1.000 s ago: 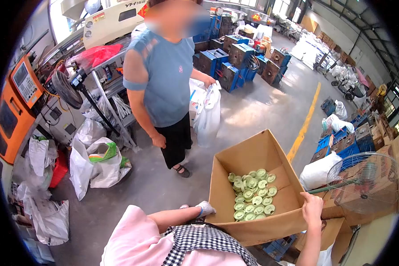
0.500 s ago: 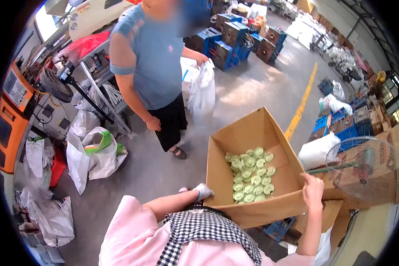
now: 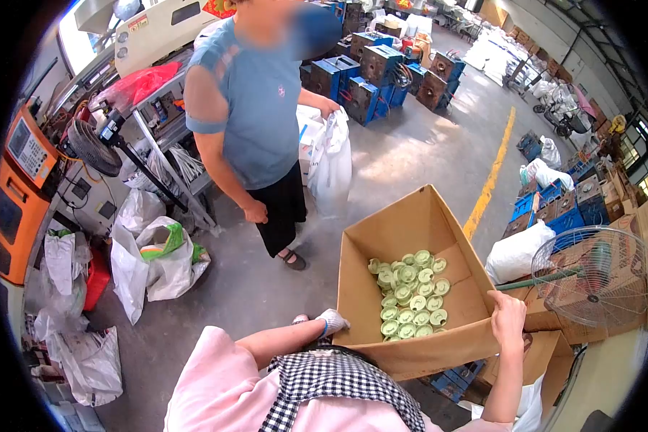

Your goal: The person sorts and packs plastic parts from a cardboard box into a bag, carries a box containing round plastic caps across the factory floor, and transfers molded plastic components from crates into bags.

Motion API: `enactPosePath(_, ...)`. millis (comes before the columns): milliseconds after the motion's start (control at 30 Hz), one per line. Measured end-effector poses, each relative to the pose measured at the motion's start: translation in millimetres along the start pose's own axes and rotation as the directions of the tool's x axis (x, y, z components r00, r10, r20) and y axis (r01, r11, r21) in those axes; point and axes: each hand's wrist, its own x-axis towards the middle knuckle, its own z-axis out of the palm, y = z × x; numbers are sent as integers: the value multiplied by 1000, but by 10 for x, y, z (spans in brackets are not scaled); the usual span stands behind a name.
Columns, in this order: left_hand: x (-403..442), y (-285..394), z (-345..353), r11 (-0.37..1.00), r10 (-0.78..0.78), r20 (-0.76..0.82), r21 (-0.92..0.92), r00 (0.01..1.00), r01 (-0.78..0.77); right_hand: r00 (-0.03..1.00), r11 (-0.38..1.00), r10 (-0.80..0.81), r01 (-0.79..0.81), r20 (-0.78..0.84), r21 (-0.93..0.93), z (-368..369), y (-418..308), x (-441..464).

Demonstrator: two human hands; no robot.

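Observation:
A large open cardboard box (image 3: 453, 273) is tilted in front of my body. In its lower part lie several pale green round plastic caps (image 3: 414, 295), heaped against the near wall. My left hand (image 3: 333, 322), in a whitish glove, presses on the box's near left corner; its fingertips are partly hidden there. My bare right hand (image 3: 509, 317) grips the right rim, with the fingers folded over the cardboard edge.
Facing me on the left stands a person (image 3: 255, 122) holding a white plastic bag (image 3: 331, 158). A large wire fan (image 3: 594, 277) is close on my right. White sacks (image 3: 158, 252) lie left on the floor; blue metal molds (image 3: 378, 65) stand behind.
The box and its caps sit slightly lower in view, and the surroundings have shifted a little with the camera. Both hands keep their places on the box.

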Motion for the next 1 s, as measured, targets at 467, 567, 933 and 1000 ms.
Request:
enactPosePath(467, 242, -209, 176, 971, -18, -58, -239, 998, 3, 999, 999, -33, 33, -13, 15, 2, 5, -39)
enactPosePath(567, 327, -345, 253, 975, 25, -46, -219, 999, -34, 1000, 1000, -3, 3, 4, 8, 30, 41, -90)
enactPosePath(933, 190, -174, 122, 926, -35, -76, -377, 997, 4, 1000, 1000, 26, -26, 8, 3, 39, 23, -146)
enactPosePath(1000, 227, -226, 141, 915, -32, -71, -403, 997, 1, 999, 999, 42, -42, 9, -8, 48, 28, -155)
